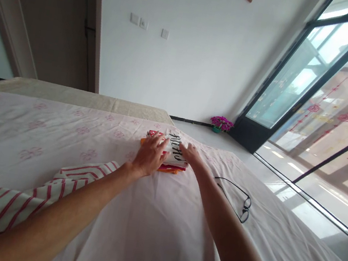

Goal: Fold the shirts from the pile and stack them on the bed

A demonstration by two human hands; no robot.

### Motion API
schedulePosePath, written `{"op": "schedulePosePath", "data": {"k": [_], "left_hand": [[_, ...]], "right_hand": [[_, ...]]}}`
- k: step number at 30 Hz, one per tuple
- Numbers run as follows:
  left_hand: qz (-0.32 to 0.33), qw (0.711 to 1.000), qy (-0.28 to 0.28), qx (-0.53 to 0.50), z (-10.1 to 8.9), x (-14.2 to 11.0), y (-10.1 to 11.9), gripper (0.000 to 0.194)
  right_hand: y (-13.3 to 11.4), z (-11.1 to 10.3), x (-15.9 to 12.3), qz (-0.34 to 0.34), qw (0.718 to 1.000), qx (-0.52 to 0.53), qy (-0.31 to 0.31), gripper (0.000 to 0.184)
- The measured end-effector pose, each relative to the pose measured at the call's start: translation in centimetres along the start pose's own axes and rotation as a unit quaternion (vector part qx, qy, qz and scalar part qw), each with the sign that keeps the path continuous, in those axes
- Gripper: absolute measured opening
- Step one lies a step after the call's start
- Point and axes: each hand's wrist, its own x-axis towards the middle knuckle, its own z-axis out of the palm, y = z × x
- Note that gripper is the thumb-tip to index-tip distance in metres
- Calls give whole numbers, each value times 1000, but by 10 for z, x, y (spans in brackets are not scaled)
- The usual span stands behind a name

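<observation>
A small stack of folded cloth items [175, 153] lies on the bed, its top layer white with black lettering and a red patch, with red and orange layers showing at the edges. My left hand [150, 155] rests on the left side of the stack, fingers spread and lying on the top. At the stack's right edge, my right hand [191, 155] touches the white layer with its fingers extended; some of them are hard to make out. Neither hand grips the stack.
A pink floral sheet [145, 223] covers the bed. Red-striped cloth [46, 191] lies bunched on the left. Black-framed glasses [245, 208] lie right of my right forearm. Purple flowers [222, 123] stand on the floor near the glass door [286, 73].
</observation>
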Motion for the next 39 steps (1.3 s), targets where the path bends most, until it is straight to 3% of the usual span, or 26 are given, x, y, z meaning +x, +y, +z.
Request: {"op": "schedulePosePath", "data": {"k": [1,3,6,9,14,17,19,20,22,25,29,34,39], "left_hand": [[53,995,-25,78,4,-3,1,45],[71,980,-57,178,12,-9,-3,45],[50,967,-83,235,21,-17,-15,52],[36,964,-114,239,24,-18,-21,55],[18,955,-181,235,11,-19,-19,59],[23,953,-196,229,0,-22,-17,60],[20,953,-199,226,-5,-23,-16,62],[16,954,-199,225,-6,-23,-14,64],[4,954,-199,223,-6,-22,-11,67],[-10,955,-198,222,-5,-21,-6,70],[-19,955,-199,220,-3,-20,-6,73],[-32,956,-202,211,2,-17,-11,76],[-39,956,-203,206,5,-15,-10,82]], "right_hand": [[-6,1,-1,-36,996,-79,26,51],[-16,9,-2,-113,982,-146,47,53],[-18,29,0,-231,946,-229,-11,49],[-9,42,6,-262,935,-237,-42,43],[5,27,2,-213,967,-137,-3,50],[22,11,-24,-150,980,-63,112,53],[38,6,-49,-64,976,-8,207,48],[46,6,-62,-26,976,-7,216,44],[56,10,-83,16,987,-43,156,35],[57,18,-99,-7,989,-137,63,23],[45,23,-95,-75,971,-220,55,21],[42,26,-87,-73,961,-265,40,22],[42,26,-91,-115,943,-310,50,24]]}}
